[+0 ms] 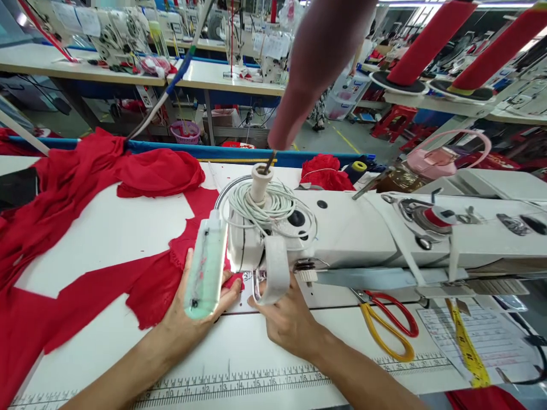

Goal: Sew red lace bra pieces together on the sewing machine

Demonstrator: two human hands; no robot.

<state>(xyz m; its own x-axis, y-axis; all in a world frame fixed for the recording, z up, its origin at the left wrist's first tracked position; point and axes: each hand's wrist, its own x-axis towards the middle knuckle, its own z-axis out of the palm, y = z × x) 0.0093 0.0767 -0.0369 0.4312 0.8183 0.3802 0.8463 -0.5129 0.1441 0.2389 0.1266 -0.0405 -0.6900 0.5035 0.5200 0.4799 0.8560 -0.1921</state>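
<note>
My left hand (173,322) reaches behind a clear greenish plastic guard (205,273), which covers part of the fingers. Its thumb and fingertips hold the red fabric (154,290) just left of the needle area of a white sewing machine (342,228). Right of the needle area, my right hand (290,319) is closed, its fingers curled in. A white curved lever (277,270) hides its fingertips, so what they pinch cannot be made out. A small red edge of the fabric shows between the two hands, close to the presser foot.
Scissors (387,324) with red and yellow handles lie to the right, near a yellow tape measure (468,347) on a written sheet (491,341). More red cloth (77,176) spreads leftward. Red thread cones (431,42) stand behind. A printed ruler (231,387) runs along the front.
</note>
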